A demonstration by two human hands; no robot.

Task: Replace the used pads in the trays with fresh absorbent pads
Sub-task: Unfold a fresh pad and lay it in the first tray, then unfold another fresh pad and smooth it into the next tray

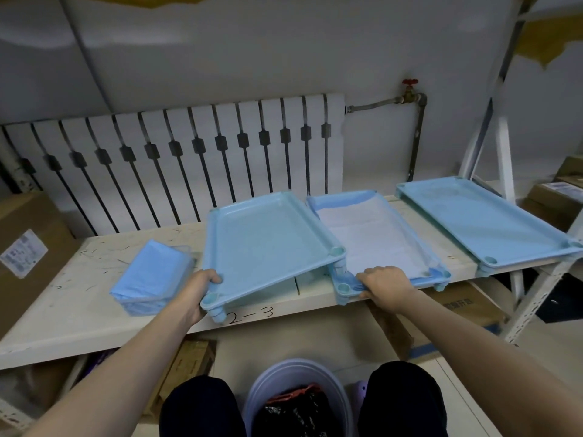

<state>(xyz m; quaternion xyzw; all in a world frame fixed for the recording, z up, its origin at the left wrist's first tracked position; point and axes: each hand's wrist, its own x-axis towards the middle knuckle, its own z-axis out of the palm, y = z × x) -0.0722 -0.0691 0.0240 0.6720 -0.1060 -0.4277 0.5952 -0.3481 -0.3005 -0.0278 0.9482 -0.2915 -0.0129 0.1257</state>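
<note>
Your left hand (202, 288) grips the near corner of the tilted left tray (268, 241), which leans on the middle tray (344, 290). Your right hand (383, 283) curls over the near edge of the pad (372, 238) lying there. The pack (151, 275) lies left.

Three trays sit in a row on the bench (79, 313). Left tray (268, 241) is tilted, right side propped on the rim of the middle tray (441, 275). Pad (375, 238) lies in middle tray. Right tray (482, 222) is near it, not touching. Pad pack (151, 275) lies left of left tray. Radiator (189, 152) is behind bench. Bucket (262, 389) is in front, below.
</note>
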